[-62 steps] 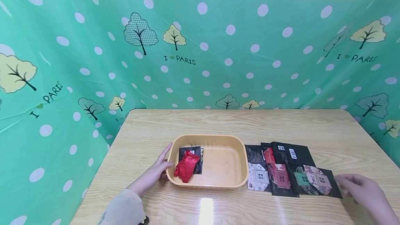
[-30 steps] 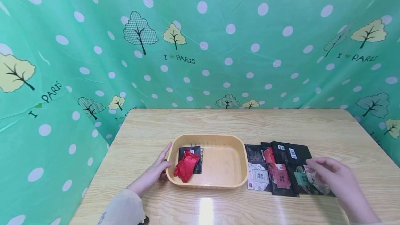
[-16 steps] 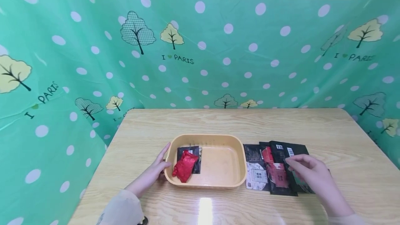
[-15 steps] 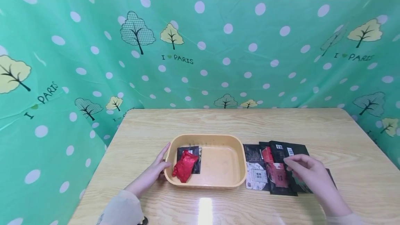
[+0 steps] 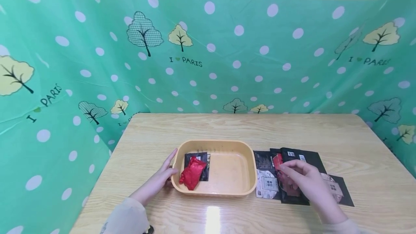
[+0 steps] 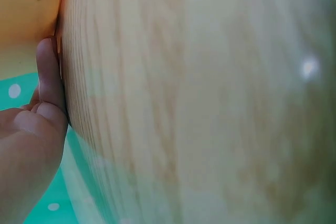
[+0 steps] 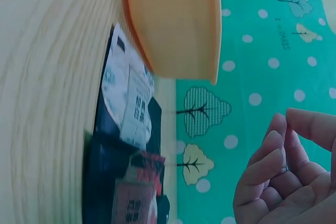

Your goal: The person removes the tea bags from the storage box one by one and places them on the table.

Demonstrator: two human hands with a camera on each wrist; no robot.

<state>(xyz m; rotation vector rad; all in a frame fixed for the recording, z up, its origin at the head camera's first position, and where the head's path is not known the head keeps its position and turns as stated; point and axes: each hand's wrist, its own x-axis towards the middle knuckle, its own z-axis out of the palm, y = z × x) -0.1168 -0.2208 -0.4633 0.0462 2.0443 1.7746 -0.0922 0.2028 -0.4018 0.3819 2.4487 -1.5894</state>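
Red-blk pkt below R grip; tray touching L grip.

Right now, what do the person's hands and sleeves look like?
The left hand and right hand are gloveless. The pale grey left cloth sleeve has faint dark marks and a small, unclear black thing beside it; the pale right cloth sleeve barely shows.

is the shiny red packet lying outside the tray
No, the head view shows the shiny red packet inside the tray, partly covering a black packet.
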